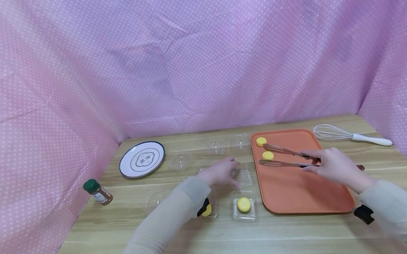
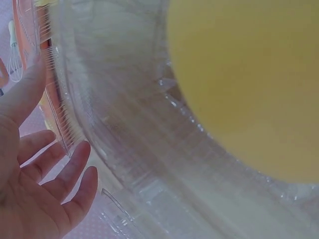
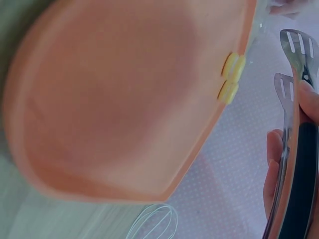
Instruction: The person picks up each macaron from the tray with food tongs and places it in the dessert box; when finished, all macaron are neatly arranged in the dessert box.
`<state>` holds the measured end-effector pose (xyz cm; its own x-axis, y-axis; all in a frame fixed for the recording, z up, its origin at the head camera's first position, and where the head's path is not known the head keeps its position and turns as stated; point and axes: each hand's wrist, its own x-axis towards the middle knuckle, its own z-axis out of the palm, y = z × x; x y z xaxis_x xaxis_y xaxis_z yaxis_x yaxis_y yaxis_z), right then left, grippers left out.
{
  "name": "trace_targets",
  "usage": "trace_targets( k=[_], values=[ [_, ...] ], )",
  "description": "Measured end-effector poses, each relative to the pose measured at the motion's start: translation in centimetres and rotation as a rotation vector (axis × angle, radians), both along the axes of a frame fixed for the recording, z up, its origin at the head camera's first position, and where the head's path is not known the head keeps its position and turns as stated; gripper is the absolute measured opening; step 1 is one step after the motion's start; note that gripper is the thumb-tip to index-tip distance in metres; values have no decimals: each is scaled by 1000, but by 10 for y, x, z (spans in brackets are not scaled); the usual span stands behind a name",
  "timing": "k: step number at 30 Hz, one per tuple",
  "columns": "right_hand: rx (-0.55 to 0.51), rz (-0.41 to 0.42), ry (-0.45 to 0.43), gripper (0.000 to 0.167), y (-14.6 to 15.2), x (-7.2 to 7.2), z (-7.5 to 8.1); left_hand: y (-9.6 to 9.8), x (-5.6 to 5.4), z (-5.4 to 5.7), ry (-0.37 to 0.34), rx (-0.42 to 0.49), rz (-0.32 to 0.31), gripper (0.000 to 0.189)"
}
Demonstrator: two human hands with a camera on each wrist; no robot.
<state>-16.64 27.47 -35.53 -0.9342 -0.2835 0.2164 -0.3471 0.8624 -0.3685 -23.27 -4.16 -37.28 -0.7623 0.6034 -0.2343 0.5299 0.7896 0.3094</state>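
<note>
My right hand (image 1: 334, 167) grips metal tongs (image 1: 282, 162) with slotted ends and dark handles; their two arms stand apart over the orange tray (image 1: 305, 195). Near the tongs' tips, two yellow macarons (image 1: 268, 156) lie along the tray's left edge. My left hand (image 1: 222, 172) reaches over a clear plastic box (image 1: 244, 178) left of the tray, fingers spread and loosely bent in the left wrist view. Another yellow macaron (image 1: 244, 205) sits in a clear box in front of it. One more macaron (image 1: 206, 210) shows partly under my left wrist, and a yellow disc (image 2: 249, 84) looms large in the left wrist view.
Several clear domed lids (image 1: 215, 145) lie toward the back of the wooden table. A white plate (image 1: 142, 159) with a dark rim is at the back left, and a green-capped spice jar (image 1: 98, 192) stands left. A whisk (image 1: 351, 135) lies beyond the tray's right side.
</note>
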Motion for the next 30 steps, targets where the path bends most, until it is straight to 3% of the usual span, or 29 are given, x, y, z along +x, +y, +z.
trace_targets(
  k=[6, 14, 24, 30],
  values=[
    [32, -4, -2, 47, 3, -10, -2, 0, -2, -2, 23, -1, -18, 81],
    [69, 8, -16, 46, 7, -25, -11, 0, 0, 0, -6, 17, 5, 81],
    [76, 20, -15, 46, 7, -30, -14, 1, -1, -2, 6, 11, 8, 81],
    [80, 23, -67, 47, 9, -36, -17, 1, -1, -3, 20, 3, 5, 81]
  ],
)
